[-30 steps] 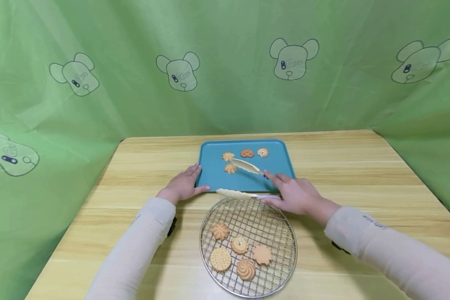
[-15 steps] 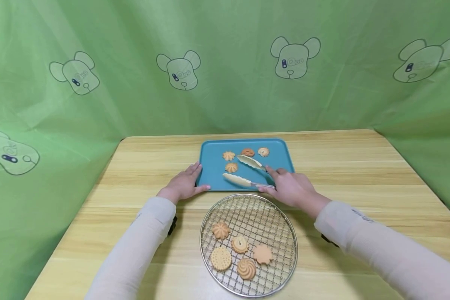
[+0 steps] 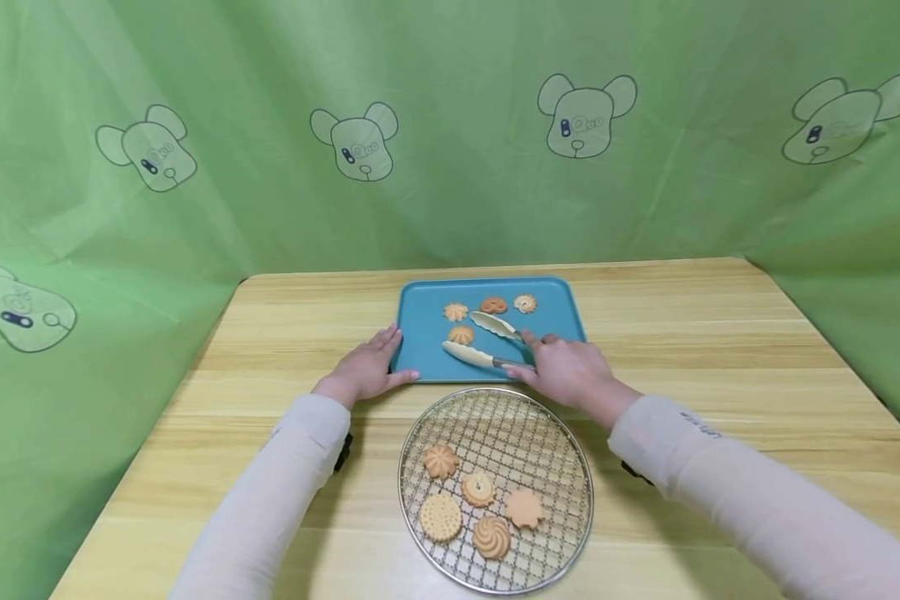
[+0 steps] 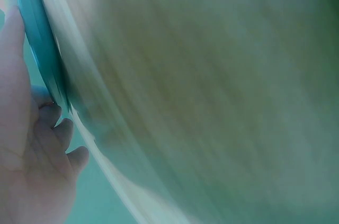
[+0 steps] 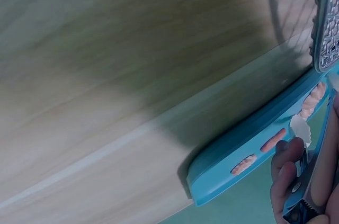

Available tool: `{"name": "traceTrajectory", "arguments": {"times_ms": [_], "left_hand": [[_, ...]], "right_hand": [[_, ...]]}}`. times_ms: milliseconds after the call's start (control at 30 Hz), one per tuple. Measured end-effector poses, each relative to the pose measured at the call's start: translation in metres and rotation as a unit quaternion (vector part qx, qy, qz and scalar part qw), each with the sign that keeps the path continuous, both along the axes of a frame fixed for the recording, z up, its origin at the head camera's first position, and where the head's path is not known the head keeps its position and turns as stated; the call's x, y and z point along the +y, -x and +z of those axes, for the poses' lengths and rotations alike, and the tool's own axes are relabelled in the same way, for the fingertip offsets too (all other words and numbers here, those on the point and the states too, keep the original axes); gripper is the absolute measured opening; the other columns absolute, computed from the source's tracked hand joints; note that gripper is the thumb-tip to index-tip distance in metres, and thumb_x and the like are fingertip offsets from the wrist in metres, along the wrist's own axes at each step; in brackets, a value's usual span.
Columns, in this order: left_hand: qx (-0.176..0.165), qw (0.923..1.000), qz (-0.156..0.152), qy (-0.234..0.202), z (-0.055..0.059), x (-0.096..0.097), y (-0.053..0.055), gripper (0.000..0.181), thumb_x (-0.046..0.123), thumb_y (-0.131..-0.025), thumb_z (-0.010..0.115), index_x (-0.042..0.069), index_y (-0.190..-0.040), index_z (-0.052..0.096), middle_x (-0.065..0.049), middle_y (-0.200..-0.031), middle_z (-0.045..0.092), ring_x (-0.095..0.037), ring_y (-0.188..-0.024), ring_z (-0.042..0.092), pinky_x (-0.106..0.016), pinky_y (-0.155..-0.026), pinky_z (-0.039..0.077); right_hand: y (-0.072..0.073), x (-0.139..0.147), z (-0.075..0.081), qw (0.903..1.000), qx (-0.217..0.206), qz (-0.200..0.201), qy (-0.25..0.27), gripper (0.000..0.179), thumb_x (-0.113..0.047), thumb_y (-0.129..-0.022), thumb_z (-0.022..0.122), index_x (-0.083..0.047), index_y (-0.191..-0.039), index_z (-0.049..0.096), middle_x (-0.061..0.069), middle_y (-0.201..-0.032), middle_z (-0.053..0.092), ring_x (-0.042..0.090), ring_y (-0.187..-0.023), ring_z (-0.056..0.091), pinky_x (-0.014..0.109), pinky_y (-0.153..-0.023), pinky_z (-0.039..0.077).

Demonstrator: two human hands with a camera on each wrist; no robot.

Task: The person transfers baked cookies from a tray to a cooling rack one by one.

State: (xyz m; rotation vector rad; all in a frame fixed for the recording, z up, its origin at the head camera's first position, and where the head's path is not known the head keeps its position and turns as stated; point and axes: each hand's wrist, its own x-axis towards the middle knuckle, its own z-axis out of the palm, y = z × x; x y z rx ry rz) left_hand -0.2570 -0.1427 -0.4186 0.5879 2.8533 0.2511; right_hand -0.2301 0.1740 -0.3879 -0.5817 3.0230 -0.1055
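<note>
The person's right grip (image 3: 573, 371) is closed around silver metal tongs with scalloped cream tips (image 3: 467, 354). Its fingers hide the tongs' middle and back end in the head view; the right wrist view cuts the hand off at the edge. The tongs reach left of this grip, their arms spread. Between the tips lies a golden, ridged, flower-shaped cookie (image 3: 461, 335); whether they touch it cannot be told.

Farther ahead and left of the same grip are a pale flower-shaped cookie (image 3: 455, 312), a reddish-brown pretzel-shaped cookie (image 3: 493, 305) and a pale ring-shaped cookie with a toothed edge (image 3: 525, 303). All four lie on a teal rectangular tray with a raised rim (image 3: 420, 358), its near right corner hidden by the right grip.

The left grip (image 3: 367, 367), fingers extended and thumb spread apart, rests against the tray's near left corner; in the left wrist view it is cut off and the wooden tabletop (image 3: 292, 342) blurs.

Nearer the person than both grips, a round metal mesh rack (image 3: 525, 433) bears five cookies, among them a swirled brown cookie (image 3: 492, 537) and a round, dotted yellow cookie (image 3: 441, 517).
</note>
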Motion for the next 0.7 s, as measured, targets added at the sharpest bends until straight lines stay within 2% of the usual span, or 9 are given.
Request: {"name": "traceTrajectory", "arguments": {"times_ms": [133, 400, 700], "left_hand": [[0.001, 1.0, -0.001, 0.006, -0.0014, -0.0003, 0.0016, 0.089, 0.063, -0.092, 0.042, 0.003, -0.152, 0.012, -0.011, -0.158, 0.003, -0.028, -0.143, 0.008, -0.042, -0.115, 0.014], [0.003, 1.0, -0.002, 0.007, -0.0017, -0.0005, 0.0015, 0.089, 0.062, -0.092, 0.042, 0.003, -0.152, 0.012, -0.011, -0.158, 0.003, -0.029, -0.143, 0.009, -0.042, -0.115, 0.014], [0.001, 1.0, 0.0, 0.006, -0.0015, -0.0007, 0.0008, 0.089, 0.062, -0.093, 0.042, 0.003, -0.152, 0.012, -0.011, -0.158, 0.004, -0.03, -0.143, 0.009, -0.043, -0.115, 0.015]], "right_hand": [[0.0012, -0.0033, -0.0009, 1.0, 0.007, -0.002, -0.002, 0.08, -0.062, -0.092, 0.045, -0.006, -0.147, 0.034, 0.027, -0.127, 0.054, 0.043, -0.096, 0.062, 0.03, -0.041, 0.045], [0.0015, -0.0083, 0.001, 0.9999, 0.006, -0.002, -0.009, 0.077, -0.06, -0.093, 0.045, -0.006, -0.147, 0.035, 0.025, -0.126, 0.056, 0.04, -0.099, 0.061, 0.027, -0.039, 0.043], [0.0023, -0.0085, 0.0023, 0.9998, 0.012, 0.009, -0.009, 0.072, -0.056, -0.095, 0.046, -0.005, -0.145, 0.038, 0.026, -0.124, 0.057, 0.042, -0.105, 0.059, 0.035, -0.05, 0.052]]}}
